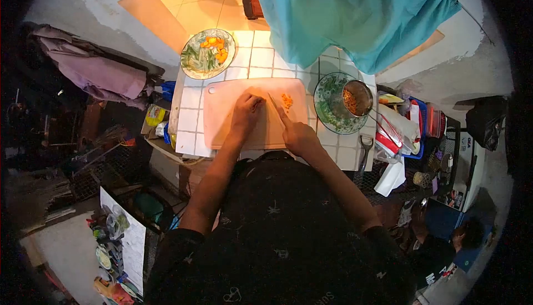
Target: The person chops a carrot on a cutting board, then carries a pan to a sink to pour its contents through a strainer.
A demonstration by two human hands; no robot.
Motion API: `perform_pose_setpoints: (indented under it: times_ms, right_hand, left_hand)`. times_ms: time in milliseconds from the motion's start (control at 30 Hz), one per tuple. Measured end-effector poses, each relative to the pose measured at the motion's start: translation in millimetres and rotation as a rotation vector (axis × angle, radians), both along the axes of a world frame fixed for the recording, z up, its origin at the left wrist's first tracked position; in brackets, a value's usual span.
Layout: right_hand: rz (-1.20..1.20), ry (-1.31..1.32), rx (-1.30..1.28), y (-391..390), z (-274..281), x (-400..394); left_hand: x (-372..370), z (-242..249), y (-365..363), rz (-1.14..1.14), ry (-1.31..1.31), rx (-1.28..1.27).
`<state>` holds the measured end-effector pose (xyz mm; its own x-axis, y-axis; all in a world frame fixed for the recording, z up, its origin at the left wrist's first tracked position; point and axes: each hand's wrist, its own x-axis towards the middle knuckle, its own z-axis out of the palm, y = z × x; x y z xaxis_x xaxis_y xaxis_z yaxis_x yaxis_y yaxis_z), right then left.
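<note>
Grey-bladed, probably light, stiff, best held by its handle: gripped knife [273, 100] in right hand [298, 137], beside curled left hand [245, 111], its contents unclear.

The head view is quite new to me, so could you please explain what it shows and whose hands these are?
There is no machine here: a person works with bare hands, and the one camera, worn on the head, looks forward and down. The person's right hand holds a knife over a board on a tiled table. The left hand is curled over the board; what it holds, if anything, is too small to tell. Orange bits lie right of the knife. Beyond the board, to the left, a plate bears orange pieces; to the right, a vessel of orange-brown bits rests on a green dish.
</note>
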<state>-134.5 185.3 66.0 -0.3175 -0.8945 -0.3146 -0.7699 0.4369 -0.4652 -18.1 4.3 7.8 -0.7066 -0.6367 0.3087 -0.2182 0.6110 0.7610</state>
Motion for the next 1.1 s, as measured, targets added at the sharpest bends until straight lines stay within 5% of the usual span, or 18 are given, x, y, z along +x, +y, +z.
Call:
perform_pose_setpoints:
  times_ms: [567, 1100]
  right_hand:
    - [0.053, 0.027, 0.1, -10.6, -12.0, -4.0]
    - [0.054, 0.023, -0.114, 0.9, -9.7, 8.5]
  left_hand:
    - [-5.2, -5.6, -4.7, -0.033, 0.067, -0.031]
    - [2.2, 1.5, -7.8, -0.064, 0.059, -0.04]
